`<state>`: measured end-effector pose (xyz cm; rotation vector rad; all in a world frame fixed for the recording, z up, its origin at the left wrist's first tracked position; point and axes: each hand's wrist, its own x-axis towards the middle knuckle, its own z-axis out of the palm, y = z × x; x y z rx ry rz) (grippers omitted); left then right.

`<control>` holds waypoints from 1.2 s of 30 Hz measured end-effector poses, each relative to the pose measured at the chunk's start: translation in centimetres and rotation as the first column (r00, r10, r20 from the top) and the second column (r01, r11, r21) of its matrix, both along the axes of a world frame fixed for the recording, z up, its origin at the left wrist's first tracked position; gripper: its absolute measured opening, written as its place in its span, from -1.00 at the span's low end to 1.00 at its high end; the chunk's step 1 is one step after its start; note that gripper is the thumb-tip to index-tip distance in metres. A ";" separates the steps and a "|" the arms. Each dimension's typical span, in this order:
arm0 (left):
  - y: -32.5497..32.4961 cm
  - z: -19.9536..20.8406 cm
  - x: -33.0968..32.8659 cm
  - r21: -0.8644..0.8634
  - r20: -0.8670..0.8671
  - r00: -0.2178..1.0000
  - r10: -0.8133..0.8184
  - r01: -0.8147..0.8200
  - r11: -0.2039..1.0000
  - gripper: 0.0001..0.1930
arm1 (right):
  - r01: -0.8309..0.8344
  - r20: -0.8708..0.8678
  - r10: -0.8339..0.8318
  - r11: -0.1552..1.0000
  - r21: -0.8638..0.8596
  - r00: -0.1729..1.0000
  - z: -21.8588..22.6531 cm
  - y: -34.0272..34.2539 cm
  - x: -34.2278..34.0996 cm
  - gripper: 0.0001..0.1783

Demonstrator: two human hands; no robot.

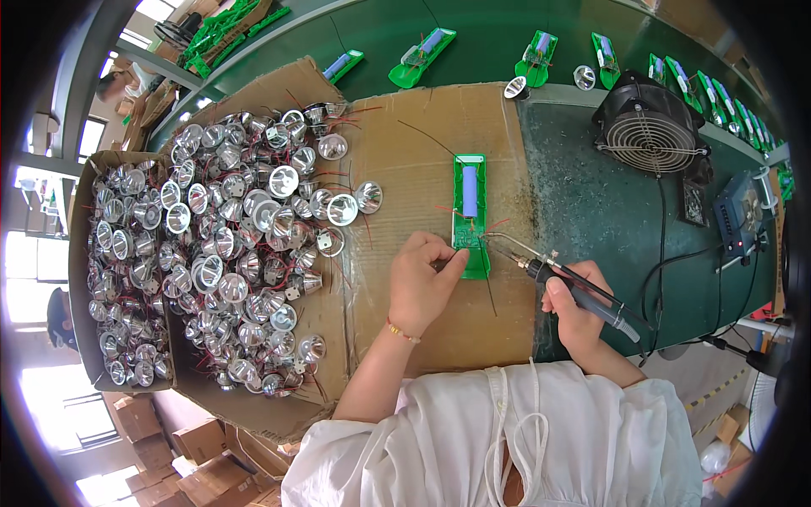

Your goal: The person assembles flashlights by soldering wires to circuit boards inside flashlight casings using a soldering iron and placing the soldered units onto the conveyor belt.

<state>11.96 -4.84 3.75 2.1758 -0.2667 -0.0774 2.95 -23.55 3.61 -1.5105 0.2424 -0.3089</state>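
Note:
A green plastic housing [479,264] lies lengthwise on the cardboard in front of me. Inside it sit a purple cylindrical battery [470,193] and, at the near end, a small green circuit board [467,239] with thin red and black wires. My left hand [425,279] is pinched closed at the board's lower left corner; what its fingertips grip is hidden. In my right hand [579,308] is a soldering iron [583,297], slanting up to the left. A thin metal feed tube [514,243] runs along it, and its end meets the board's right side.
Cardboard boxes heaped with silver reflector cups [232,287] trailing red wires stand at left. More green housings [422,57] with batteries line the far ledge. At right are a black fan [649,127] and a blue soldering station [739,215] with cables.

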 end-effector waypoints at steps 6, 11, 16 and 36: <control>0.0 0.0 -0.3 0.002 -0.008 1.000 -0.003 0.003 1.000 -0.88 | -0.008 -0.015 0.008 0.999 0.044 1.000 -0.3 -0.2 -0.2 -0.77; 1.7 -1.0 -1.2 -0.396 -0.111 0.994 -0.001 -0.044 0.917 -0.91 | -0.023 -0.008 0.023 0.997 0.069 1.000 -0.4 -0.3 -0.3 -0.78; 0.7 -0.3 -0.8 -0.255 -0.099 0.994 0.038 -0.062 0.965 -0.88 | -0.032 -0.022 0.034 0.996 0.087 0.999 -0.5 0.0 0.2 -0.81; -0.5 -0.8 -0.1 -0.063 0.003 0.993 0.115 -0.115 0.991 -0.84 | -0.012 -0.054 0.019 0.992 0.129 0.998 -0.6 0.7 1.0 -0.82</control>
